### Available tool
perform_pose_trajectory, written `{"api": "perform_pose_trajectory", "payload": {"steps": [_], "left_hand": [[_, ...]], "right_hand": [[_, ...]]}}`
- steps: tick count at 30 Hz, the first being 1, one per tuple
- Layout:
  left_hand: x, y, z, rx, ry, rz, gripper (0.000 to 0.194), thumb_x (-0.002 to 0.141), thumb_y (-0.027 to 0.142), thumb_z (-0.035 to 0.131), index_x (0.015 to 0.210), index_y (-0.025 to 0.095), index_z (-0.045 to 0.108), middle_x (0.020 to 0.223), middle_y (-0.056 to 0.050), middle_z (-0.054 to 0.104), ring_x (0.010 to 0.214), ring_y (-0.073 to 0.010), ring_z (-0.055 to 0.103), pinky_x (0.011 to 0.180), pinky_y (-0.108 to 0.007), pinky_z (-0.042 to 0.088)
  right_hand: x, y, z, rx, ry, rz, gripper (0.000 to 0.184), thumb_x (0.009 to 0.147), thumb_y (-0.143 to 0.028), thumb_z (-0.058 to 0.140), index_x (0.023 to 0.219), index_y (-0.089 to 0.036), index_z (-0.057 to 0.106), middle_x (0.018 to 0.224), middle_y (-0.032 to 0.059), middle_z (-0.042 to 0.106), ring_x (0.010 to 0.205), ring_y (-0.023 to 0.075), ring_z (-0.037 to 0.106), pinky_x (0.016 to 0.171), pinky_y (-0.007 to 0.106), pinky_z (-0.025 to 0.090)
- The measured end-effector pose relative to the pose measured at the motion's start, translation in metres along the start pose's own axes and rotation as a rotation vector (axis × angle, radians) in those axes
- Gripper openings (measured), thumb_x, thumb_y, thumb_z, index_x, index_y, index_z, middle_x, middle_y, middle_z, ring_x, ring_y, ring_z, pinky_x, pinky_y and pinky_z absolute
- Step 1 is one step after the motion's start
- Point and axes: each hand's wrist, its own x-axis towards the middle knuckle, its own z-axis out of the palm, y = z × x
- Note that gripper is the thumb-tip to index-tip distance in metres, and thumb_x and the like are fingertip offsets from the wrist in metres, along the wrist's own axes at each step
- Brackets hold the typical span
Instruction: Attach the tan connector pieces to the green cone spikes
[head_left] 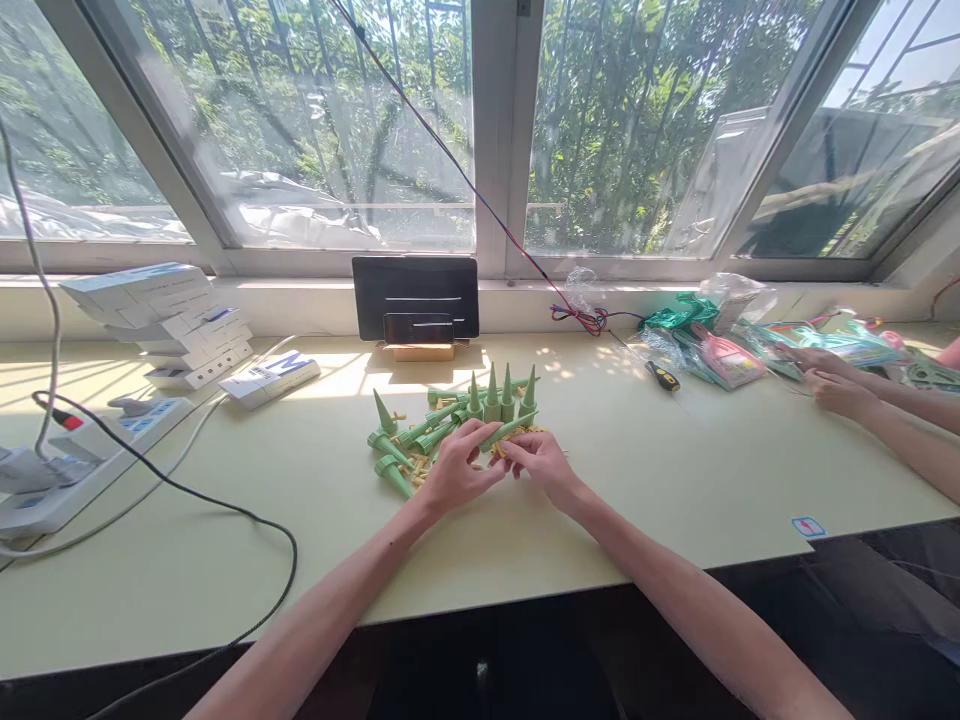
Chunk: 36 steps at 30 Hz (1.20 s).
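Note:
My left hand (461, 468) is closed around the wide end of a green plastic spike (511, 428), whose tip slants up to the right. The fingertips of my right hand (547, 466) are pinched together close to that end, on what looks like a small yellow piece (496, 452); the fingers partly hide it. Beyond my hands, several green spikes (492, 393) stand upright in a group. More of them, with ridged caps (388, 465), lie in a loose pile to the left. Small yellow pieces (421, 464) are scattered among the pile.
A dark tablet (416, 290) and a phone (418, 328) stand by the window. White boxes (187, 330), a power strip (135, 440) and a black cable (225, 503) occupy the left. A black-and-yellow cutter (663, 376), plastic bags (724, 355) and another person's hands (836, 385) are at right.

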Motion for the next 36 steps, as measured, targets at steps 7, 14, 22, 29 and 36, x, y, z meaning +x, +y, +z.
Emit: {"api": "perform_pose_trajectory", "payload": {"steps": [7, 14, 22, 29, 36], "left_hand": [[0.0009, 0.0034, -0.0012, -0.015, -0.009, 0.004, 0.036, 0.082, 0.021, 0.063, 0.118, 0.021, 0.065, 0.091, -0.002, 0.060, 0.059, -0.0073, 0.043, 0.052, -0.020, 0.042], [0.0012, 0.0049, -0.0038, -0.008, -0.048, 0.008, 0.037, 0.083, 0.023, 0.063, 0.120, 0.020, 0.062, 0.091, -0.002, 0.059, 0.059, -0.0076, 0.043, 0.054, -0.021, 0.043], [0.0012, 0.0038, -0.0040, -0.016, -0.058, 0.013, 0.037, 0.084, 0.024, 0.062, 0.121, 0.019, 0.061, 0.094, -0.003, 0.060, 0.063, -0.0089, 0.047, 0.055, -0.022, 0.044], [0.0013, 0.0033, -0.0043, -0.013, -0.055, 0.013, 0.037, 0.085, 0.024, 0.062, 0.121, 0.019, 0.062, 0.094, -0.003, 0.061, 0.061, -0.0086, 0.047, 0.054, -0.022, 0.044], [-0.0017, 0.0002, -0.0028, 0.046, -0.037, 0.010, 0.041, 0.084, 0.026, 0.064, 0.123, 0.018, 0.060, 0.092, -0.003, 0.064, 0.056, -0.0080, 0.046, 0.054, -0.023, 0.046]], "right_hand": [[0.0005, 0.0005, -0.0022, 0.087, -0.013, 0.040, 0.031, 0.081, -0.044, 0.069, 0.070, -0.016, 0.075, 0.070, 0.0053, 0.068, 0.063, 0.0137, 0.056, 0.057, 0.027, 0.042], [0.0009, 0.0011, -0.0020, 0.069, 0.005, 0.036, 0.031, 0.081, -0.044, 0.069, 0.070, -0.016, 0.075, 0.068, 0.0050, 0.068, 0.061, 0.0139, 0.056, 0.057, 0.028, 0.042], [0.0009, 0.0019, -0.0026, 0.066, -0.003, 0.027, 0.031, 0.082, -0.043, 0.068, 0.071, -0.015, 0.075, 0.069, 0.0053, 0.069, 0.061, 0.0139, 0.057, 0.057, 0.028, 0.043], [-0.0002, 0.0003, -0.0026, 0.065, -0.011, 0.027, 0.030, 0.083, -0.042, 0.067, 0.070, -0.016, 0.075, 0.072, 0.0055, 0.070, 0.062, 0.0141, 0.057, 0.057, 0.028, 0.043], [-0.0003, 0.0009, -0.0033, 0.060, -0.020, 0.036, 0.031, 0.084, -0.043, 0.067, 0.069, -0.016, 0.074, 0.070, 0.0057, 0.070, 0.062, 0.0143, 0.058, 0.058, 0.028, 0.044]]}}
